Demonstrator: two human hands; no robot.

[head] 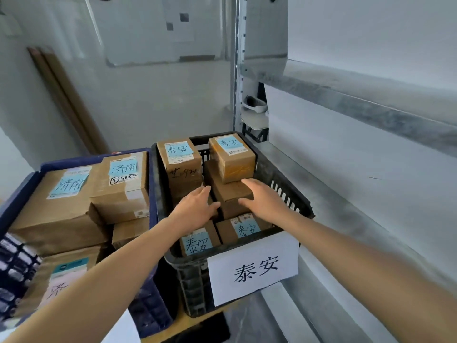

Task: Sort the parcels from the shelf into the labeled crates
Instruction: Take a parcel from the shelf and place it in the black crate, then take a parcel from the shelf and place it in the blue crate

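Observation:
A black crate (277, 179) with a white paper label (254, 268) holds several brown cardboard parcels with blue handwritten stickers. My left hand (195, 206) and my right hand (262, 199) reach into it, fingers spread, on either side of a plain brown parcel (227, 189) in the middle. Both hands touch or hover at its edges; neither grips it firmly. A smaller labelled parcel (232, 157) sits stacked on top of it at the back. To the left, a blue crate (153, 194) is filled with larger parcels (61, 201) that carry a different blue sticker.
A metal shelf (371, 105) runs along the right, its lower board (346, 194) right beside the black crate. Another dark basket edge (14, 263) shows at the far left. A white wall and brown boards (64, 100) stand behind.

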